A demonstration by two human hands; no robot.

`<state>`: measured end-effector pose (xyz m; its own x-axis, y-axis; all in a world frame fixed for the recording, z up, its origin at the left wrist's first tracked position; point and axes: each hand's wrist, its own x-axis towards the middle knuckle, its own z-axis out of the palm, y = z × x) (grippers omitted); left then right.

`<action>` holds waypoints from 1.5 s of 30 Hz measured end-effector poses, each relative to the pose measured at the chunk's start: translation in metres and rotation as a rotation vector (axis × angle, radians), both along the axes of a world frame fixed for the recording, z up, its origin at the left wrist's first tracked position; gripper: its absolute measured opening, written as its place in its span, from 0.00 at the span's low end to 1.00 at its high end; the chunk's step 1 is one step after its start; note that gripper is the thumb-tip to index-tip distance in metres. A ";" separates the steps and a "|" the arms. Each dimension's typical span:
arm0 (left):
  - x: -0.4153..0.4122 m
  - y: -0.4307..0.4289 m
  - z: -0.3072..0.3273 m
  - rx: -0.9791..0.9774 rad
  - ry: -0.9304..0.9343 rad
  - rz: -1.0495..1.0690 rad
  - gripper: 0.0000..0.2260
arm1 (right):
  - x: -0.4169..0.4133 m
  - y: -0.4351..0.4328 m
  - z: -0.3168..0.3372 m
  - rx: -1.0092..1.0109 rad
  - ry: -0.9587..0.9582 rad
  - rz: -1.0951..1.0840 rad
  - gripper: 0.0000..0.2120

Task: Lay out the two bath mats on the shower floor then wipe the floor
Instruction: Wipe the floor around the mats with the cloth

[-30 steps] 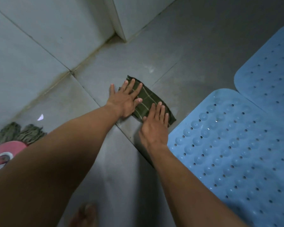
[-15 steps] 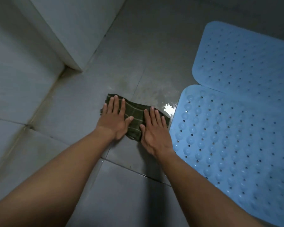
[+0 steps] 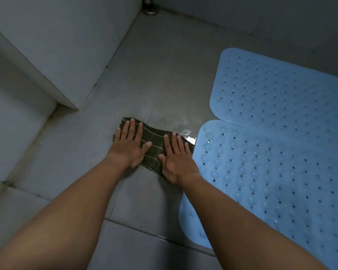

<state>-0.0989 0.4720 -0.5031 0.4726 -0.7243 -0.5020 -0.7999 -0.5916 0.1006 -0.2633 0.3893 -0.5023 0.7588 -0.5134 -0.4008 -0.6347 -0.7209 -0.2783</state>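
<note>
Both mats (image 3: 281, 152) lie flat; left hand (image 3: 128, 148) and right hand (image 3: 176, 159) press the cloth (image 3: 154, 145), fingers spread flat, gripping nothing, to mop the wet floor (image 3: 164, 84)

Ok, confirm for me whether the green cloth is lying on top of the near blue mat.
No, the green cloth lies flat on the bare floor tile beside the near blue mat, with the left hand and right hand pressed on it.

I'm looking at a tiled shower area in a home bathroom. Grey floor tiles (image 3: 148, 78) are running into pale wall tiles (image 3: 53, 36) at left, two blue perforated bath mats (image 3: 281, 145) are lying at right, a wet patch (image 3: 185, 131) is shining beside them, and a metal fitting (image 3: 149, 6) is sitting in the far corner.
</note>
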 end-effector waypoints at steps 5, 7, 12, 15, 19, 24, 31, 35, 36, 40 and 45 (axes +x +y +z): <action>0.011 -0.046 0.000 0.019 -0.024 0.031 0.33 | 0.011 -0.045 -0.002 -0.037 -0.004 0.024 0.31; 0.014 -0.062 0.000 0.019 -0.030 0.055 0.34 | 0.018 -0.065 -0.005 -0.049 -0.008 0.049 0.31; 0.028 -0.096 0.000 0.027 -0.059 0.063 0.34 | 0.033 -0.099 -0.007 -0.050 -0.015 0.063 0.32; 0.026 -0.101 0.000 0.063 -0.077 0.054 0.34 | 0.034 -0.113 -0.004 -0.030 0.024 0.112 0.33; 0.027 -0.105 0.003 0.127 -0.077 0.060 0.35 | 0.034 -0.114 -0.003 -0.036 0.014 0.127 0.33; 0.025 -0.104 0.004 0.123 -0.071 0.060 0.35 | 0.030 -0.097 0.001 -0.021 -0.043 -0.020 0.30; 0.026 -0.105 0.000 0.043 -0.105 0.041 0.34 | 0.054 -0.072 -0.006 -0.056 -0.155 -0.367 0.34; 0.038 -0.136 -0.003 0.024 -0.077 0.008 0.35 | 0.060 -0.097 -0.015 -0.116 -0.186 -0.420 0.32; 0.041 -0.145 -0.003 0.019 -0.064 -0.006 0.35 | 0.061 -0.106 -0.017 -0.142 -0.175 -0.411 0.31; 0.057 -0.171 -0.005 0.003 -0.043 -0.036 0.35 | 0.071 -0.140 -0.019 -0.161 -0.097 -0.349 0.31; 0.083 -0.211 -0.004 0.015 -0.013 -0.095 0.35 | 0.089 -0.161 -0.018 -0.190 -0.056 -0.377 0.33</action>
